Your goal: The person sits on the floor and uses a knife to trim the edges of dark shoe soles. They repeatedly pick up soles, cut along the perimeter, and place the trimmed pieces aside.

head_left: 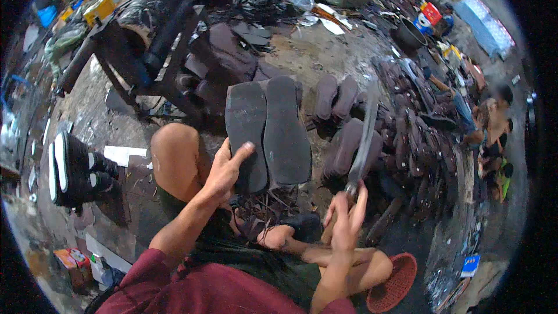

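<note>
My left hand point(224, 168) grips the left side of a dark grey sole point(247, 113), its thumb lying across the face. Close beside that piece is a second dark sole point(286, 134), and both seem to be on one sheet held above my crossed legs. Whether they are joined is not plain. In my right hand point(346, 218) is a knife point(367, 134), its long pale blade pointing up and away from me. The blade passes in front of a stack of brown soles point(344, 146) and is apart from the sheet.
A large heap of brown soles point(412, 139) lies on the right. Another pair of soles point(336, 97) sits beyond the stack. At the left are striped dark shoes point(64, 168), with a metal-framed stand point(119, 52) farther off. A red basket point(392, 285) is by my right knee.
</note>
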Demonstrator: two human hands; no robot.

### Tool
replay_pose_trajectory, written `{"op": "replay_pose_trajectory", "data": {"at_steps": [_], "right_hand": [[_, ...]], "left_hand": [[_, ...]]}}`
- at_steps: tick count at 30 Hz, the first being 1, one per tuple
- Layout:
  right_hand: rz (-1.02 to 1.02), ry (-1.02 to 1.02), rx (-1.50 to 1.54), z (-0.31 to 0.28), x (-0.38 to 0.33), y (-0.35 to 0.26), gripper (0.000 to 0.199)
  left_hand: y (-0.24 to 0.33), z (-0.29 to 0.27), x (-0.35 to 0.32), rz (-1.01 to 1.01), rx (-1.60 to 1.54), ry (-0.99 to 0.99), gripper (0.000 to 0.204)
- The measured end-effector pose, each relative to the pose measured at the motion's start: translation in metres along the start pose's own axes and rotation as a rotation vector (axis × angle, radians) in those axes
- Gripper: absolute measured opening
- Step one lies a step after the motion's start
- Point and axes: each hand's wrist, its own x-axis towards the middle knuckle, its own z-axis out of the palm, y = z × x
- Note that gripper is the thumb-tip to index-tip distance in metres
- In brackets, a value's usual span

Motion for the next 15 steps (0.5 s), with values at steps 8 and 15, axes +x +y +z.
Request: {"op": "replay_pose_trajectory", "data": {"at_steps": [8, 15], "right_hand": [[-0.102, -0.349, -0.475, -0.037, -0.112, 0.098, 0.039], [-0.089, -0.316, -0.483, -0.046, -0.131, 0.067, 0.034]], "left_hand": [[0.045, -0.001, -0.023, -0.197, -0.173, 0.332, 0.046], [0.057, 0.000, -0.039, -0.217, -0.182, 0.311, 0.062]]}}
